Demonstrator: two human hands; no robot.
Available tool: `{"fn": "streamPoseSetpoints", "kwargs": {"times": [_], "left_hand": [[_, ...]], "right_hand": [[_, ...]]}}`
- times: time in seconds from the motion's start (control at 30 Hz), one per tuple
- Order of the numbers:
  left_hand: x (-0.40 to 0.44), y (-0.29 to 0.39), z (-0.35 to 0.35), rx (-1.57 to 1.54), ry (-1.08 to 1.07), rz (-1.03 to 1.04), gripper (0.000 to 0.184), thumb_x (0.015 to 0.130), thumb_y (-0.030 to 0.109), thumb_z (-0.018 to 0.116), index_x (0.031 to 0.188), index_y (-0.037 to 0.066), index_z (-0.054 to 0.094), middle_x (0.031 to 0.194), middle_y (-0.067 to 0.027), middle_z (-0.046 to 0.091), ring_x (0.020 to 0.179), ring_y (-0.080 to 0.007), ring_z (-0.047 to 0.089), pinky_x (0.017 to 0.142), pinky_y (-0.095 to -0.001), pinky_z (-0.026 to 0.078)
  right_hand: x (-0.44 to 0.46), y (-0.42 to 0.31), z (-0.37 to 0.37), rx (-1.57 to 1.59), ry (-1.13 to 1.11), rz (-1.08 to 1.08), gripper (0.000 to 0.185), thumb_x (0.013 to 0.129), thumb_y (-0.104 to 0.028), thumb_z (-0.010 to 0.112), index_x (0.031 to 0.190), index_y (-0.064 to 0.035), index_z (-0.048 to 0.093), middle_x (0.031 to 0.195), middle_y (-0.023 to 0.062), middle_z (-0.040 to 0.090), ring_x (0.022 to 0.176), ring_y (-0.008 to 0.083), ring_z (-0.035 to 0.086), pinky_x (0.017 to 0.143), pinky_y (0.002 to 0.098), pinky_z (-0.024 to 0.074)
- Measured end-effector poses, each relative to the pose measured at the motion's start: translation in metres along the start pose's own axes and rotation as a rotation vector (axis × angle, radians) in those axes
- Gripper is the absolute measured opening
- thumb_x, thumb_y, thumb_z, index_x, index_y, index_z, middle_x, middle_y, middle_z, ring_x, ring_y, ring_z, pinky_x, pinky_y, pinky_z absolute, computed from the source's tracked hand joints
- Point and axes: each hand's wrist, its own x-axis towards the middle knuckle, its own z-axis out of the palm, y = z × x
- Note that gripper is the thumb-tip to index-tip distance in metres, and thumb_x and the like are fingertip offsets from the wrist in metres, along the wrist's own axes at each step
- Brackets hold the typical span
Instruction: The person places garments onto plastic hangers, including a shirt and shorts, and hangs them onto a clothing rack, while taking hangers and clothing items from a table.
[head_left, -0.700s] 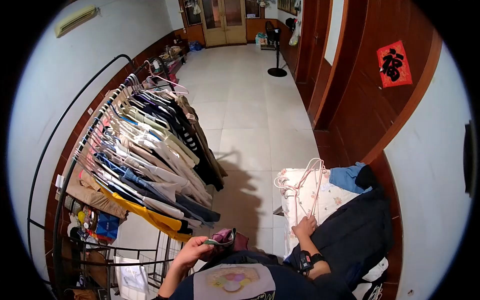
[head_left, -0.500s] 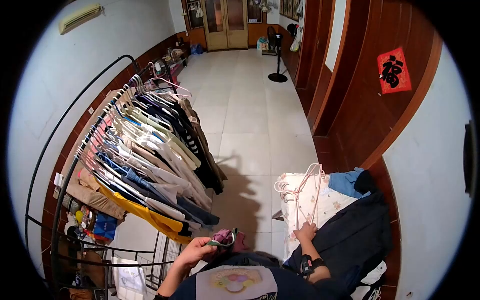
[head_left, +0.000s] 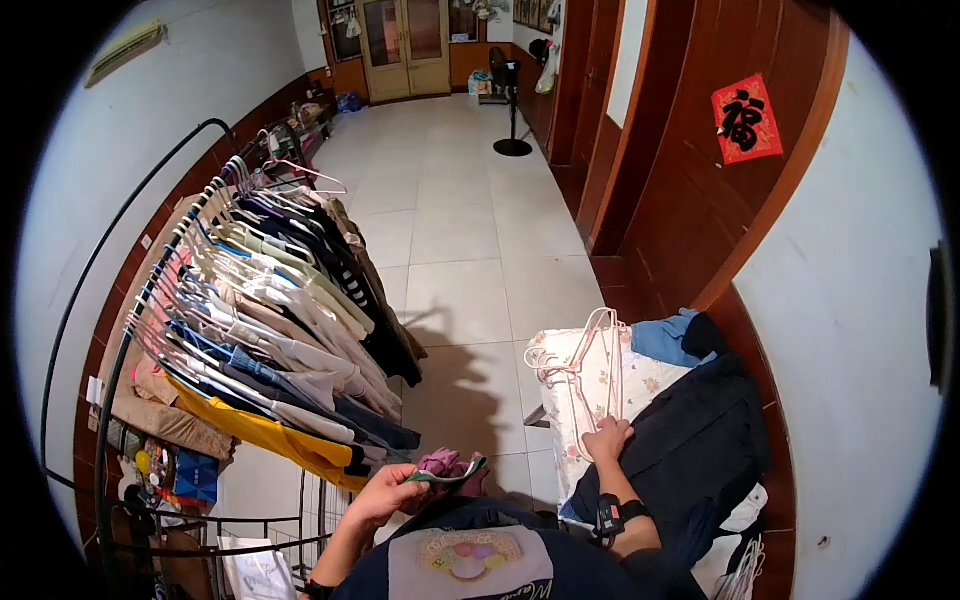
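Note:
My left hand (head_left: 385,494) is closed on the edge of a mauve garment (head_left: 442,464) with a dark green and white trim, close to my body. My right hand (head_left: 606,438) touches the lower end of the pale pink hangers (head_left: 577,375), its fingers bent around them. Those hangers lie on a cream floral cloth (head_left: 648,384) at the right. Beside my right hand a dark garment (head_left: 690,450) is spread out, and a blue garment (head_left: 662,338) lies beyond it.
A black rack (head_left: 125,372) full of hung clothes stands at the left, a yellow garment (head_left: 255,430) nearest. Under it are a blue box (head_left: 196,476) and a white bag (head_left: 258,572). A standing fan (head_left: 513,110) and double doors (head_left: 406,45) are farther off.
The view has turned slightly right, so the rack, hangers and doors sit farther left. Both hands keep their holds.

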Motion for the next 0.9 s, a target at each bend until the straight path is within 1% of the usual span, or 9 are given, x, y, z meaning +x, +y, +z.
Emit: {"fn": "streamPoseSetpoints", "kwargs": {"times": [0.17, 0.27, 0.37, 0.6, 0.67, 0.73, 0.8, 0.83, 0.9], "left_hand": [[0.008, -0.003, -0.002, -0.027, -0.036, -0.002, 0.005, 0.091, 0.009, 0.062, 0.086, 0.007, 0.063, 0.071, 0.0062, 0.055, 0.060, -0.0027, 0.047, 0.055, -0.0176, 0.038], [0.015, -0.006, -0.001, -0.022, -0.056, -0.012, 0.005, 0.091, 0.009, 0.062, 0.088, 0.006, 0.064, 0.072, 0.0063, 0.055, 0.061, -0.0028, 0.047, 0.055, -0.0177, 0.038], [0.018, 0.000, 0.002, 0.010, -0.097, -0.015, 0.007, 0.092, 0.011, 0.062, 0.088, 0.006, 0.064, 0.071, 0.0058, 0.055, 0.059, -0.0032, 0.048, 0.053, -0.0179, 0.038], [0.022, 0.017, 0.014, 0.040, -0.162, 0.012, 0.009, 0.092, 0.010, 0.061, 0.092, 0.003, 0.066, 0.079, 0.0039, 0.062, 0.072, -0.0032, 0.052, 0.066, -0.0174, 0.042], [0.022, 0.023, 0.016, 0.051, -0.162, 0.032, 0.008, 0.092, 0.009, 0.060, 0.091, 0.003, 0.066, 0.079, 0.0038, 0.062, 0.071, -0.0034, 0.053, 0.065, -0.0178, 0.042], [0.024, 0.025, 0.013, 0.062, -0.164, 0.056, 0.008, 0.092, 0.008, 0.060, 0.091, 0.003, 0.066, 0.079, 0.0038, 0.062, 0.071, -0.0035, 0.053, 0.065, -0.0182, 0.042], [0.028, 0.024, 0.004, 0.077, -0.150, 0.023, 0.008, 0.092, 0.007, 0.060, 0.090, 0.003, 0.065, 0.079, 0.0037, 0.062, 0.071, -0.0039, 0.053, 0.064, -0.0191, 0.043], [0.031, 0.022, 0.003, 0.075, -0.148, 0.029, 0.008, 0.092, 0.007, 0.060, 0.090, 0.003, 0.065, 0.079, 0.0037, 0.062, 0.071, -0.0039, 0.053, 0.064, -0.0191, 0.043], [0.033, 0.017, -0.001, 0.016, -0.147, 0.060, 0.006, 0.092, 0.007, 0.061, 0.093, 0.004, 0.066, 0.082, 0.0026, 0.066, 0.071, -0.0034, 0.058, 0.063, -0.0180, 0.045]], "right_hand": [[0.010, 0.026, 0.006, 0.097, 0.164, -0.083, 0.027, 0.060, -0.011, 0.071, 0.085, -0.0080, 0.063, 0.102, 0.0200, 0.056, 0.103, 0.0385, 0.049, 0.095, 0.0407, 0.0399], [0.003, 0.026, -0.002, 0.273, 0.257, -0.198, 0.015, 0.067, -0.002, 0.061, 0.081, -0.0058, 0.062, 0.093, 0.0156, 0.059, 0.087, 0.0341, 0.058, 0.081, 0.0407, 0.0470], [-0.011, 0.026, -0.014, 0.497, 0.309, -0.417, 0.009, 0.071, 0.002, 0.056, 0.076, -0.0030, 0.060, 0.094, 0.0149, 0.061, 0.087, 0.0321, 0.061, 0.079, 0.0374, 0.0484], [-0.047, 0.000, -0.044, 0.714, 0.232, -0.301, 0.007, 0.075, 0.002, 0.054, 0.070, 0.0001, 0.059, 0.110, 0.0166, 0.064, 0.100, 0.0286, 0.062, 0.086, 0.0340, 0.0473], [-0.049, -0.002, -0.051, 0.719, 0.280, -0.360, 0.010, 0.078, 0.003, 0.052, 0.072, 0.0010, 0.059, 0.115, 0.0160, 0.065, 0.102, 0.0247, 0.062, 0.088, 0.0313, 0.0467], [-0.045, 0.001, -0.049, 0.796, 0.150, -0.299, 0.012, 0.079, 0.003, 0.049, 0.070, 0.0012, 0.056, 0.116, 0.0178, 0.065, 0.104, 0.0231, 0.061, 0.091, 0.0303, 0.0455], [-0.050, 0.000, -0.044, 1.115, -0.008, -0.253, 0.013, 0.080, 0.003, 0.047, 0.069, 0.0001, 0.054, 0.116, 0.0204, 0.064, 0.102, 0.0230, 0.061, 0.092, 0.0316, 0.0457], [-0.052, -0.001, -0.041, 1.091, 0.070, -0.380, 0.013, 0.079, 0.003, 0.046, 0.070, -0.0012, 0.053, 0.114, 0.0227, 0.064, 0.099, 0.0247, 0.062, 0.090, 0.0346, 0.0473], [-0.061, -0.006, -0.034, 1.144, 0.051, -0.368, 0.012, 0.079, 0.004, 0.046, 0.071, -0.0017, 0.054, 0.112, 0.0225, 0.065, 0.097, 0.0246, 0.063, 0.089, 0.0347, 0.0477]]}}
